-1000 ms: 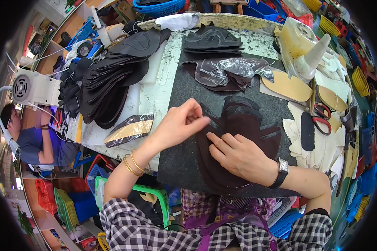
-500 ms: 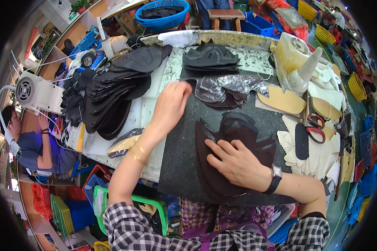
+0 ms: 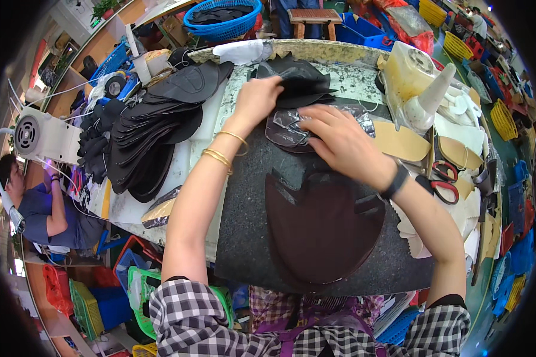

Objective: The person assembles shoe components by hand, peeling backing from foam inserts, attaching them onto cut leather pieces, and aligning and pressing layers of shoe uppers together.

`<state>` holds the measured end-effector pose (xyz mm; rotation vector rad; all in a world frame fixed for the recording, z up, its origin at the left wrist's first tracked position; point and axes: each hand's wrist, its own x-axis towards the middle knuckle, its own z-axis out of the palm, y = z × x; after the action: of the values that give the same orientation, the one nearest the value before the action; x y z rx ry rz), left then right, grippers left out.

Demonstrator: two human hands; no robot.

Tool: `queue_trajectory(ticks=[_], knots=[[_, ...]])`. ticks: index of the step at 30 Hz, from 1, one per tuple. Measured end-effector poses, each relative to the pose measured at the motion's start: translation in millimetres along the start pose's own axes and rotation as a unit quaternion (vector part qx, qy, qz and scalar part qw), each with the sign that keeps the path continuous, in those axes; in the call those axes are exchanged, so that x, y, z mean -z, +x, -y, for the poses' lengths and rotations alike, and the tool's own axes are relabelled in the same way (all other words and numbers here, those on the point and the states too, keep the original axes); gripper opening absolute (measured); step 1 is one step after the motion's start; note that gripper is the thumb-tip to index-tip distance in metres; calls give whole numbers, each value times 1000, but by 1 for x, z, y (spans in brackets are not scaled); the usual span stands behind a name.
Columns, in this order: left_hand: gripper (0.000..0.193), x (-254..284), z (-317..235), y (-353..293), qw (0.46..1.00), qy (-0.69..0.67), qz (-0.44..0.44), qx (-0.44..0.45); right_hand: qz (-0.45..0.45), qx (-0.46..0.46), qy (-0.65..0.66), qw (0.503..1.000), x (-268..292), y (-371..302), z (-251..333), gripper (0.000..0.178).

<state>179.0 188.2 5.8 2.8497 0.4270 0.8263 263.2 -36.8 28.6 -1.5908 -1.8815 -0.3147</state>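
On the dark mat lies a dark brown cut shoe upper piece, flat, with notches along its far edge. Beyond it my left hand pinches the near left edge of a black shoe upper piece on a small pile. My right hand is open with bent fingers. Its fingertips are over a dark piece with shiny clear film; whether they press on it I cannot tell.
At left stands a tall fanned stack of black pieces. To the right are a tan insole-shaped piece, red-handled scissors and a yellowed plastic container with a spout. A co-worker sits at far left.
My right hand has left the brown upper piece and moved away from me to the film-covered piece. My left hand has gone farther forward to the black pile. The view has shifted slightly.
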Motion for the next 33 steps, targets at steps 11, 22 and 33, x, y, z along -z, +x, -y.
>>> queue_trajectory(ticks=[11,22,33], knots=[[39,111,-168,-173,983,7,91,-157,-69,-121,73,988,18,-44,-31,22],[41,82,-236,-212,978,-58,152,-129,117,-286,9,951,102,-167,78,14],[33,70,-241,-203,965,-189,171,-57,51,-516,-171,838,165,-241,3,37]])
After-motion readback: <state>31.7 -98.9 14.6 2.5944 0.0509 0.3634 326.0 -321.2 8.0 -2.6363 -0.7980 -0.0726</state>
